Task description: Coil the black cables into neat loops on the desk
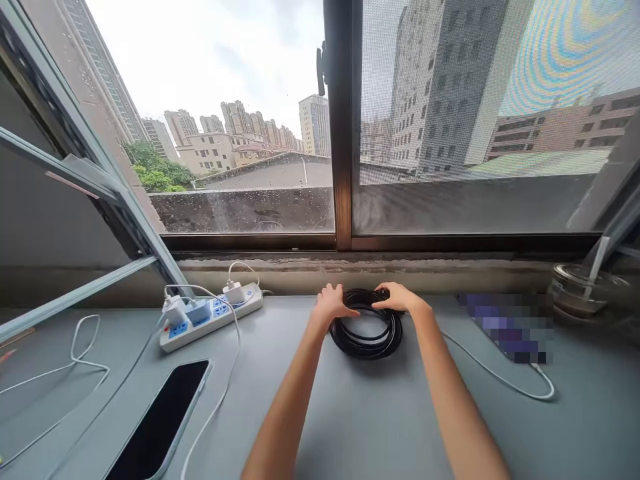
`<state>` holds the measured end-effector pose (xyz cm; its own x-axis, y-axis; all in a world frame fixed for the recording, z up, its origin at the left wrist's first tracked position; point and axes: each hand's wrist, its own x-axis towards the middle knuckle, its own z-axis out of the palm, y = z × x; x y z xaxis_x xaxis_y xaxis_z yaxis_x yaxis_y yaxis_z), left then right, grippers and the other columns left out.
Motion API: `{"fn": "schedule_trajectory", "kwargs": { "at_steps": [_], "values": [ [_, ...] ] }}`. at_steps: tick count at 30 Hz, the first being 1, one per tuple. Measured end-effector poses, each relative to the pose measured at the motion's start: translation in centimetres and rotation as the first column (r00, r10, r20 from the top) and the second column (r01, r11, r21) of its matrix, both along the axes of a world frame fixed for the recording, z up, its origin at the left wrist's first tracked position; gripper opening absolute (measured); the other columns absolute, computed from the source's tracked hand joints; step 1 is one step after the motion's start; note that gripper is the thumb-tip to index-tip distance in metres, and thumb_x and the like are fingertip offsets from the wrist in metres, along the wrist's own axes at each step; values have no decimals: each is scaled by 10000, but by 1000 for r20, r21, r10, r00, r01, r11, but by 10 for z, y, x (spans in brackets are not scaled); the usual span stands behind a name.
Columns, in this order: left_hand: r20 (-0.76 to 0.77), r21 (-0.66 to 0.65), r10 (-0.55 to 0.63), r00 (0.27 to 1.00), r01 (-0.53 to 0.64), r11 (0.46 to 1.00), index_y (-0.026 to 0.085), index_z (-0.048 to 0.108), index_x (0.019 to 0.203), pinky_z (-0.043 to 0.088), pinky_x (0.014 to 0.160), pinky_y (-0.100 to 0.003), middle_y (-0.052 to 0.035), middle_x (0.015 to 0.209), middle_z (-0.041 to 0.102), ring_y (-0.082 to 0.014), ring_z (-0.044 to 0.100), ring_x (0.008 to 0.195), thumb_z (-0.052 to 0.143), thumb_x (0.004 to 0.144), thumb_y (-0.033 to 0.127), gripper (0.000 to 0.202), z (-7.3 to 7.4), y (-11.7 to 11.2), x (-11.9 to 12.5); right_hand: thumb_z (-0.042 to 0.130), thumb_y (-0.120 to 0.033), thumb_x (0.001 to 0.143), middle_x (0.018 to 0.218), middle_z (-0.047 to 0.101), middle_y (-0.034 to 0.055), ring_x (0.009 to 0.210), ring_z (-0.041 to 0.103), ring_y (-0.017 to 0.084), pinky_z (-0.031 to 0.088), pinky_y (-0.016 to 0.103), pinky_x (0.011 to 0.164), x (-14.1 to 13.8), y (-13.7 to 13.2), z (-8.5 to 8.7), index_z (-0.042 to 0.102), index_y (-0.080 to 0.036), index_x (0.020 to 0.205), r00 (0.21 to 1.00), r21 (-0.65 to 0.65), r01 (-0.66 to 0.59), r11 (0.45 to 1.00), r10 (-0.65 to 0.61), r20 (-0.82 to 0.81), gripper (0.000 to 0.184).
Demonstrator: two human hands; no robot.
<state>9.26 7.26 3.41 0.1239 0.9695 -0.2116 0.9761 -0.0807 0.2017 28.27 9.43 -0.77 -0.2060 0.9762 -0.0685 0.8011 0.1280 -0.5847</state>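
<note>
A coil of black cable (367, 337) lies on the grey table (350, 413) near the window sill. My left hand (331, 302) rests on the coil's far left side with its fingers curled over the loops. My right hand (399, 297) grips the far right side of the same coil, fingers closed over the cable. Both arms reach straight forward from the near edge.
A white power strip (213, 315) with plugged-in chargers sits at the left, white cords trailing from it. A dark phone (160, 423) lies face up at the near left. A blurred device (510, 323) with a white cable and a glass cup (583, 290) stand at the right.
</note>
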Motion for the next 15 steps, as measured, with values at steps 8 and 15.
{"fn": "schedule_trajectory", "kwargs": {
  "at_steps": [8,15],
  "values": [
    [-119,175,24,993,-3,985,147,373,1370,313,1017,-454,-140,1351,408,-280,395,1233,586,835,242,583,-36,-3,26,603,-268,874,1177,587,96,1077,567,212,461,433,929,-17,7,-13,568,-137,1181,995,38,56,998,-59,83,335],
    [-128,231,20,992,10,973,128,520,1223,324,1003,-428,-116,1234,516,-249,460,1163,620,817,268,441,-42,9,12,614,-368,860,1125,619,98,1045,590,208,461,425,923,-24,2,-10,605,-144,1131,969,49,177,983,-182,165,352]
  ]
}}
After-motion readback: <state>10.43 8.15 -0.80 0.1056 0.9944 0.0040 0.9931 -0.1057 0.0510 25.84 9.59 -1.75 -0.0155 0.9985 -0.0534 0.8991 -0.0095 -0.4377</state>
